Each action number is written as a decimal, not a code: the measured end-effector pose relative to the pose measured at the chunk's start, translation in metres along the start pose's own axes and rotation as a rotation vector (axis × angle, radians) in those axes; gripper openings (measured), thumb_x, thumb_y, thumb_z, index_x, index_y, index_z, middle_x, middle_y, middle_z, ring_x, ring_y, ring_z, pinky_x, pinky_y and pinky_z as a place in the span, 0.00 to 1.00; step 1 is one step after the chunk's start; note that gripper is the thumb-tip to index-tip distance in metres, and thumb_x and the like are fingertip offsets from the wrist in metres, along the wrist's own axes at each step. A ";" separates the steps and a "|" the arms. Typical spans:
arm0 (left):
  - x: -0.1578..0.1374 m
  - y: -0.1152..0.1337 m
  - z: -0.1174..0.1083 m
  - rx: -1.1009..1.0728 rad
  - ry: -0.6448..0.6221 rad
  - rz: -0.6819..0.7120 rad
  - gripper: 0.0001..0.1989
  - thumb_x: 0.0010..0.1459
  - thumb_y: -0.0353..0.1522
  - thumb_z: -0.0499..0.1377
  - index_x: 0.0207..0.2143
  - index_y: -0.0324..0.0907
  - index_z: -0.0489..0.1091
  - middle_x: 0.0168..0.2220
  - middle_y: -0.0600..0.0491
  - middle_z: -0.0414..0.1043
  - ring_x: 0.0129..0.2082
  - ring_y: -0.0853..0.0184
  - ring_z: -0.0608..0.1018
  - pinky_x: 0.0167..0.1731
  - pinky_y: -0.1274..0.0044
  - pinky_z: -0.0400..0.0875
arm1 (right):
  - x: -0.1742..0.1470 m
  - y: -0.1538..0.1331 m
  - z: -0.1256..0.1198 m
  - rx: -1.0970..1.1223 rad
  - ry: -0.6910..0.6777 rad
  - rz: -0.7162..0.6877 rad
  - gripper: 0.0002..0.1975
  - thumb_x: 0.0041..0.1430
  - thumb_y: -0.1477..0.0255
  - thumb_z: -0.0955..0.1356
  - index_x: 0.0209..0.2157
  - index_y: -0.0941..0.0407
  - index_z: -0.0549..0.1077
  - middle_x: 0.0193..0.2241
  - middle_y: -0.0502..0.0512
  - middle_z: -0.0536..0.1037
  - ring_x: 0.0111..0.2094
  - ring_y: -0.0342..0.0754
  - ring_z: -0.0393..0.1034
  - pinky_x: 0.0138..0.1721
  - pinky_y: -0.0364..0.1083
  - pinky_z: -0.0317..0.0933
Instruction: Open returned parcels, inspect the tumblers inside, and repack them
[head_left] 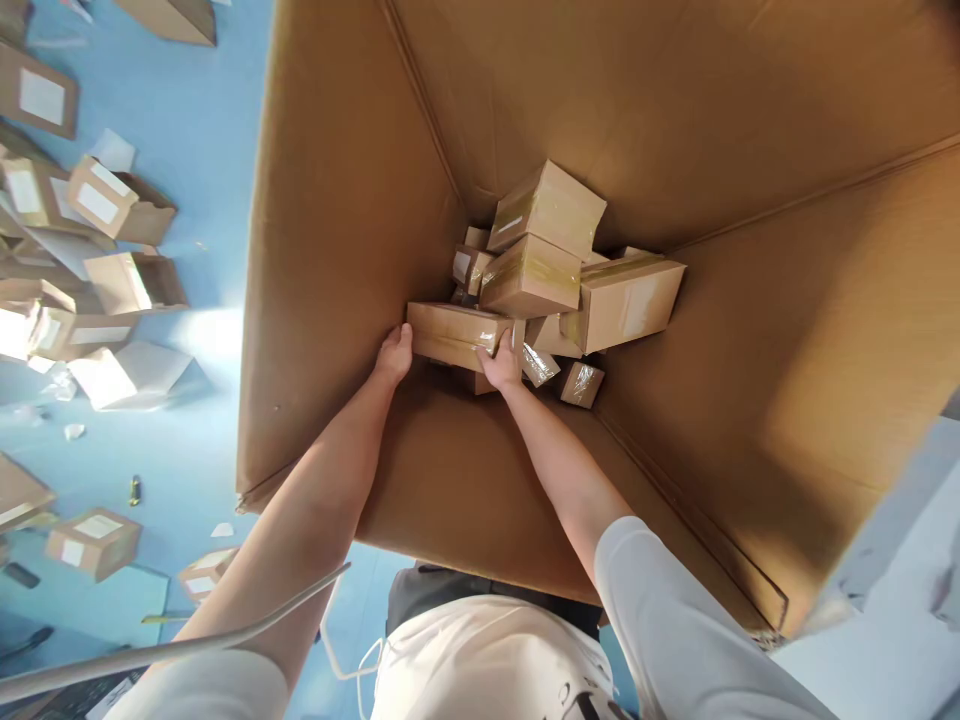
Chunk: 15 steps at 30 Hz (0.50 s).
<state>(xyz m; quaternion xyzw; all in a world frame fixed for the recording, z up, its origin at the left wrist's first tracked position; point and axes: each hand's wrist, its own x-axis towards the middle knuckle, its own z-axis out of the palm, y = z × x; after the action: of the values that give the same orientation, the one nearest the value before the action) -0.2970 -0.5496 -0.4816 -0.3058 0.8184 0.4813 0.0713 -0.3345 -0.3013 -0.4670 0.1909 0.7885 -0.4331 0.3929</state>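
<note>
Both my arms reach down into a large open cardboard box. Between my hands is a flat brown carton with clear tape on it. My left hand grips its left end, close to the big box's left wall. At the right end, my right hand is pressed against the carton with its thumb up. Just beyond it lie several taped cartons in a pile, among them a stacked carton and a longer carton. What lies under the held carton is mostly hidden.
Left of the big box, the blue floor is scattered with open cartons and paper scraps. A small yellow-and-black object lies there too. A pale cable crosses in front of my left arm.
</note>
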 end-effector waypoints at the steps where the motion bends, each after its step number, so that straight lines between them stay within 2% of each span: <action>1: 0.002 -0.003 0.003 0.005 0.015 -0.063 0.33 0.56 0.57 0.53 0.47 0.40 0.75 0.51 0.38 0.75 0.62 0.50 0.68 0.66 0.58 0.51 | 0.005 0.008 -0.005 0.012 0.021 -0.005 0.45 0.59 0.58 0.66 0.70 0.58 0.42 0.66 0.65 0.59 0.65 0.61 0.55 0.65 0.63 0.47; 4: 0.005 -0.004 0.013 0.033 -0.014 -0.212 0.33 0.54 0.57 0.55 0.45 0.38 0.75 0.52 0.37 0.74 0.61 0.48 0.68 0.64 0.57 0.52 | 0.015 0.030 -0.023 0.060 0.057 -0.025 0.37 0.61 0.60 0.64 0.68 0.56 0.51 0.60 0.60 0.69 0.61 0.58 0.62 0.64 0.61 0.51; 7: 0.001 0.008 0.023 0.080 -0.099 -0.246 0.31 0.55 0.56 0.54 0.40 0.37 0.76 0.46 0.40 0.77 0.54 0.48 0.74 0.58 0.59 0.63 | 0.010 0.041 -0.037 0.096 -0.007 -0.124 0.36 0.60 0.59 0.65 0.66 0.55 0.56 0.57 0.57 0.73 0.56 0.55 0.68 0.61 0.56 0.57; 10: -0.009 0.029 0.023 0.097 -0.040 -0.132 0.27 0.56 0.54 0.53 0.29 0.38 0.74 0.30 0.48 0.77 0.42 0.54 0.78 0.46 0.67 0.72 | -0.014 0.039 -0.048 0.036 -0.010 -0.252 0.38 0.57 0.54 0.67 0.66 0.54 0.58 0.50 0.56 0.78 0.49 0.56 0.72 0.56 0.55 0.63; 13: -0.022 0.060 0.012 0.057 0.103 0.070 0.27 0.58 0.53 0.52 0.17 0.42 0.61 0.17 0.55 0.60 0.26 0.65 0.73 0.31 0.75 0.71 | -0.047 0.026 -0.070 -0.063 0.114 -0.401 0.42 0.55 0.48 0.66 0.65 0.55 0.59 0.44 0.59 0.79 0.45 0.59 0.73 0.53 0.57 0.64; 15: -0.030 0.087 0.005 0.009 0.169 0.197 0.29 0.59 0.52 0.50 0.14 0.44 0.53 0.16 0.57 0.51 0.20 0.70 0.64 0.24 0.77 0.66 | -0.065 0.015 -0.092 -0.060 0.221 -0.530 0.44 0.55 0.44 0.64 0.65 0.57 0.61 0.44 0.61 0.78 0.45 0.59 0.72 0.52 0.56 0.64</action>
<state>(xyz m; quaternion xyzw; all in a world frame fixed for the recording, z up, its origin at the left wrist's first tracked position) -0.3236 -0.5020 -0.4075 -0.2631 0.8498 0.4546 -0.0442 -0.3266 -0.2137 -0.3944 0.0125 0.8614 -0.4735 0.1832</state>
